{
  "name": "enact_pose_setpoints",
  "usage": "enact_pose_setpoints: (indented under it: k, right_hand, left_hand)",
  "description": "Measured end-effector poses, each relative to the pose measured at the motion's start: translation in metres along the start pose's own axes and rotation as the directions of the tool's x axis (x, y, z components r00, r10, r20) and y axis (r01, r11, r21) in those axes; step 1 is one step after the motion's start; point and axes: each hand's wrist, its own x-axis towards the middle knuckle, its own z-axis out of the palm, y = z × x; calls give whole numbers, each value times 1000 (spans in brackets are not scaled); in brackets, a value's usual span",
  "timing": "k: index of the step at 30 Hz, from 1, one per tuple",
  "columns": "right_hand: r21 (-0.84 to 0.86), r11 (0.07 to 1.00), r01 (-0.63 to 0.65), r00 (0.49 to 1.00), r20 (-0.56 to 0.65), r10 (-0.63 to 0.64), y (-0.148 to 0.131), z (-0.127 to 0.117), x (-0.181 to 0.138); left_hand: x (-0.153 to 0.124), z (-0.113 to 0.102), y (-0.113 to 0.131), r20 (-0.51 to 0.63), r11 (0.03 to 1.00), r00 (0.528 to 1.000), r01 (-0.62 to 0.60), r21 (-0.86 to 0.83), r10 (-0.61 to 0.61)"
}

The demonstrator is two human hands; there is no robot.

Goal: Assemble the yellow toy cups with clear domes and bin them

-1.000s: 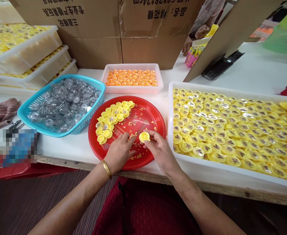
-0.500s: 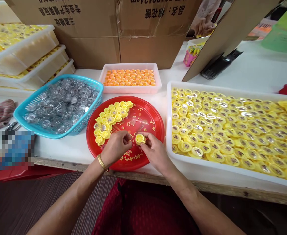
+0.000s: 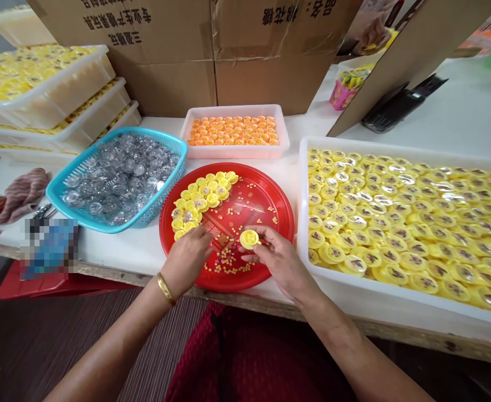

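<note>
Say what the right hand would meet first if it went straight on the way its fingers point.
Probably the cluster of yellow caps on the red tray; the right hand, pinching one loose cap, points there. Its height is unclear.

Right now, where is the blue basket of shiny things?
The blue basket sits on the left in the head view, just left of the red tray and in front of the stacked white tubs.

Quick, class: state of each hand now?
Left hand: curled over round red plastic tray; hold cannot be told.
Right hand: closed on small round yellow plastic cap.
</note>
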Motion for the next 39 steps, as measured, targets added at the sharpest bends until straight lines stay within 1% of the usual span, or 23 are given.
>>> enact_pose_setpoints:
  k: [2, 3, 5, 7, 8, 9, 10, 11, 12, 13, 14, 15, 16, 17, 19, 21, 25, 28, 30, 32, 35, 37, 39]
  right_hand:
    - [56, 998, -22, 1000, -9, 23, 1, 1, -2]
    - [74, 997, -26, 1000, -14, 28, 2, 1, -3]
    - [99, 995, -31, 999, -16, 33, 4, 2, -4]
    - [103, 994, -30, 999, -11, 31, 5, 3, -4]
    - [99, 995, -27, 1000, -6, 28, 6, 3, -4]
    - [91, 996, -24, 1000, 2, 24, 6, 3, -4]
    - [82, 996, -19, 1000, 11, 18, 5, 3, -4]
    - [75, 997, -13, 1000, 20, 11, 5, 2, -4]
    - [70, 998, -4, 1000, 23, 2, 4, 2, -4]
    - [66, 998, 8, 1000, 24, -10, 4, 2, -5]
    - [59, 998, 21, 1000, 22, -23, 3, 2, -5]
    - [53, 998, 34, 999, 18, -35, 3, 2, -5]
    - [48, 998, 46, 999, 14, -47, 2, 2, -6]
    - [44, 997, 56, 998, 11, -57, 2, 2, -6]
    - [36, 997, 69, 998, 0, -69, 3, 1, -6]
    - [16, 997, 78, 997, -12, -78, 4, 1, -6]
    - [-30, 995, 97, 995, -5, -97, 7, -1, -4]
    - [0, 996, 91, 996, 6, -91, 8, -2, -3]
    - [-1, 997, 72, 997, 1, -72, 7, -4, -3]
    - [-33, 998, 53, 999, -13, -53, 7, -5, -3]
    - [-76, 996, 51, 998, -31, -54, 5, -5, -3]
    - [-81, 995, 56, 997, -39, -59, 5, -5, -2]
    - [-75, 996, 57, 997, -49, -60, 5, -4, -2]
  left_hand:
    - [-4, 11, 3, 67, 988, 998, 10, 156, -20]
    - [-4, 15, 4, 85, 980, 996, 11, 197, -28]
    - [-3, 21, 5, 102, 977, 994, 20, 210, -42]
    - [-1, 24, 5, 74, 993, 995, 53, 103, -61]
    - [0, 25, 4, 44, 996, 995, 88, -22, -87]
    - [0, 25, 5, 23, 970, 991, 136, -200, -134]
    - [1, 25, 6, 27, 892, 981, 187, -411, -193]
    - [1, 24, 8, 60, 750, 968, 228, -621, -244]
    - [1, 23, 11, 113, 559, 956, 252, -790, -272]
    - [1, 21, 15, 168, 351, 948, 260, -900, -271]
    - [1, 20, 19, 209, 162, 945, 253, -954, -250]
    - [1, 18, 23, 229, 10, 947, 237, -971, -225]
    - [1, 17, 27, 235, -104, 950, 217, -971, -207]
    - [1, 16, 31, 235, -184, 951, 199, -963, -200]
    - [1, 15, 36, 233, -280, 952, 172, -944, -198]
    - [1, 15, 38, 238, -341, 952, 162, -926, -194]
    - [1, 19, 38, 294, -443, 934, 181, -878, -201]
    - [0, 23, 38, 287, -443, 932, 165, -881, -222]
    - [0, 25, 39, 242, -369, 939, 141, -919, -245]
    - [-1, 27, 40, 164, -225, 945, 100, -969, -283]
    - [-2, 27, 40, 26, 52, 942, 46, -998, -334]
    - [-3, 26, 39, -64, 252, 941, 24, -967, -334]
    - [-4, 24, 39, -161, 455, 944, -13, -891, -288]
